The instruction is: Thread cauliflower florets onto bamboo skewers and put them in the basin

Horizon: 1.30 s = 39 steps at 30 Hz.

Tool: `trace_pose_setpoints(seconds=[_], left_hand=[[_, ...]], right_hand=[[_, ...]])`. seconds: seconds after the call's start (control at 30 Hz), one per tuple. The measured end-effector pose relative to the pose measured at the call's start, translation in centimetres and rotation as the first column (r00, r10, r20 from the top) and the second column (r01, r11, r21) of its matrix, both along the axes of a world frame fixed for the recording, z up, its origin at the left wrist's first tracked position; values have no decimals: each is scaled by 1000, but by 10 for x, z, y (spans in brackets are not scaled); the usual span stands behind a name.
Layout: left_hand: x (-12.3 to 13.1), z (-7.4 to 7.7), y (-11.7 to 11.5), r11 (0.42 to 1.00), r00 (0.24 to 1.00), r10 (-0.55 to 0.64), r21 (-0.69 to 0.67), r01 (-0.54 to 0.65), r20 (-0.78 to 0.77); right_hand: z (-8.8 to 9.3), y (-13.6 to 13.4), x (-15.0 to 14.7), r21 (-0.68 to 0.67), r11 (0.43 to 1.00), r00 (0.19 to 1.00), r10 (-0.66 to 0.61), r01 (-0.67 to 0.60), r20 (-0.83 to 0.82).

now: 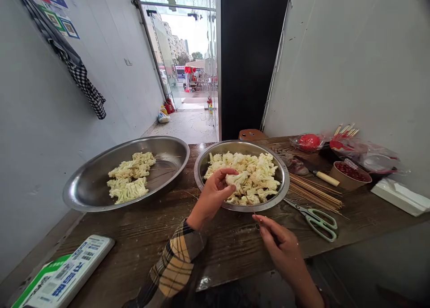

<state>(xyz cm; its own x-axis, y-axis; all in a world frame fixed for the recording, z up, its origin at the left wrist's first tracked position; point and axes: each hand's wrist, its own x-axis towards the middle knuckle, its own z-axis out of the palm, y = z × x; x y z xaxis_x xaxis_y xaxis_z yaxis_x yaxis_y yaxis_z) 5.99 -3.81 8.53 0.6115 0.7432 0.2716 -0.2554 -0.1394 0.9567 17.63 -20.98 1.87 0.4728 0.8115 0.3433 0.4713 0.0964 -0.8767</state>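
L hand (211, 198) clamped, thumb vs. fingers, on one cauliflower floret (237, 179), held just above the heap in the round steel bowl (285, 182); R hand (280, 243) nearer the table edge, fingertips pinched together on what looked like a thin stick (254, 214), mostly hidden; floret & stick apart; step in hand, my judgement: readying the two, one per hand; next move prob. called for a firm hold on the floret, stick tip lined up w/ its stem, fingers clear of the point; floret pale cream, knobbly head, smoother stem, likely crisp & apt to split; more florets in the oval steel tray (80, 200), thin sticks running out across its smooth, shiny floor; R of bowl, loose bundle of straight tan sticks (312, 191), scissors (322, 223) w/ green loop handles; table (151, 245) dark, wood-grained.
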Motion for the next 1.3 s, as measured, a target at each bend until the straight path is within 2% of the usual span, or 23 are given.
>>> trace_pose_setpoints(seconds=[0.1,0.23,0.43,0.53,0.6,0.7,0.8,0.87,1.0,1.13,1.2,1.3], left_hand=[[-2,-4,3,999,999,-12,-48,10,-39],[-4,-6,4,999,997,-28,-32,26,-71],[-3,-4,0,991,999,-49,-125,51,12],[-3,-6,1,994,998,19,-112,-11,64],[-3,-8,3,994,995,74,-80,-69,61],[-4,-10,6,987,986,131,-103,-121,100],[-5,-9,7,975,973,184,-150,-163,137],[-5,-9,6,975,974,187,-145,-167,132],[-6,-8,6,985,983,156,-94,-147,99],[-7,-12,8,985,985,160,-76,-155,71],[-7,-14,9,985,985,164,-56,-160,62],[-7,-16,10,986,985,165,-29,-163,47]], right_hand=[[1,2,-1,6,1000,1000,-22,22,3],[2,6,-2,16,1000,1000,-16,16,16],[1,8,-3,48,997,998,-62,60,31],[0,8,2,85,985,984,-154,147,85],[-1,4,7,115,980,971,-178,161,160],[-5,-8,15,92,995,944,-58,29,325],[-10,-21,22,-86,989,879,145,-118,454],[-13,-24,25,-200,973,828,206,-116,522],[-20,-9,27,-270,963,745,181,-1,642],[-31,12,26,-242,968,723,116,72,681],[-36,13,31,-210,976,731,103,56,675],[-44,-1,54,-167,984,737,73,54,672]])
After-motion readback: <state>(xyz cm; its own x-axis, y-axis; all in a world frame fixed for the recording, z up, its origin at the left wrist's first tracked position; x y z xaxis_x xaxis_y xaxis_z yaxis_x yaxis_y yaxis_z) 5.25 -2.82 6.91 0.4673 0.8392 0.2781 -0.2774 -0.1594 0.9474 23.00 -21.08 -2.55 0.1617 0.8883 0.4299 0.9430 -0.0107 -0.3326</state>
